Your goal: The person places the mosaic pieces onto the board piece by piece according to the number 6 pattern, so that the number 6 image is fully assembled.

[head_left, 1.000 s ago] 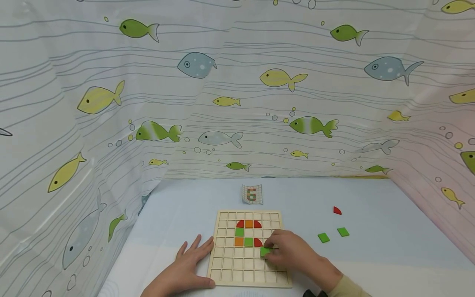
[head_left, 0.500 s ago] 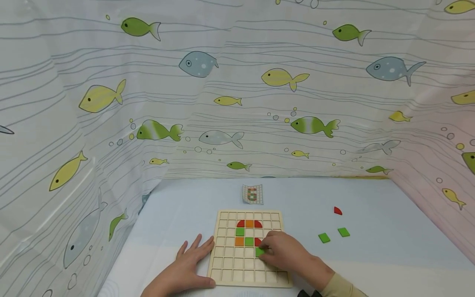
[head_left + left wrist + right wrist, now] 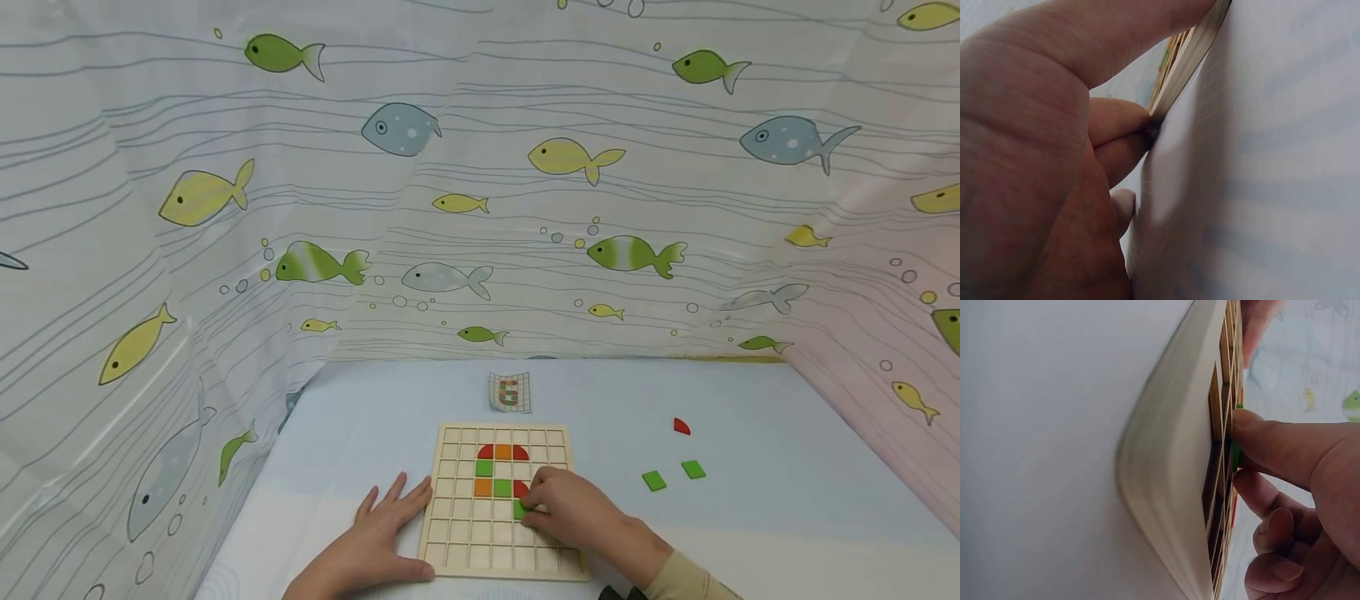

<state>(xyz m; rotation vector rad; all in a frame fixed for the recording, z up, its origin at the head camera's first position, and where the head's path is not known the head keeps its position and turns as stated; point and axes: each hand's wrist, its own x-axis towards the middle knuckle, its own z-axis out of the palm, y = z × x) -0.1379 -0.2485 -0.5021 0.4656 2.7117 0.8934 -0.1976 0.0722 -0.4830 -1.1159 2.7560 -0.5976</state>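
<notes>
A wooden grid board [image 3: 459, 533] lies on the table, with several red quarter-circle, orange and green square tiles in its upper cells. My right hand [image 3: 573, 507] pinches a green square tile [image 3: 518, 510] between thumb and fingers, just below a red quarter-circle tile [image 3: 519, 490]. In the right wrist view, this green tile [image 3: 1236, 453] stands partly above the grid and the thumb covers some of it. Spread along the board's left side, my left hand [image 3: 378, 529] touches the edge with fingertips and thumb. The left wrist view shows its thumb and fingers against the board's edge [image 3: 1188, 62].
A small paper card [image 3: 509, 392] printed with a coloured grid figure lies behind the board. To the right are two loose green tiles, one nearer [image 3: 654, 481] and one farther [image 3: 693, 469], plus a red quarter-circle tile [image 3: 681, 426]. A fish-patterned curtain [image 3: 480, 250] surrounds the table.
My right hand has moved slightly left across the board, bringing the green tile to the cell under the red quarter-circle. The left hand has stayed at the board's edge.
</notes>
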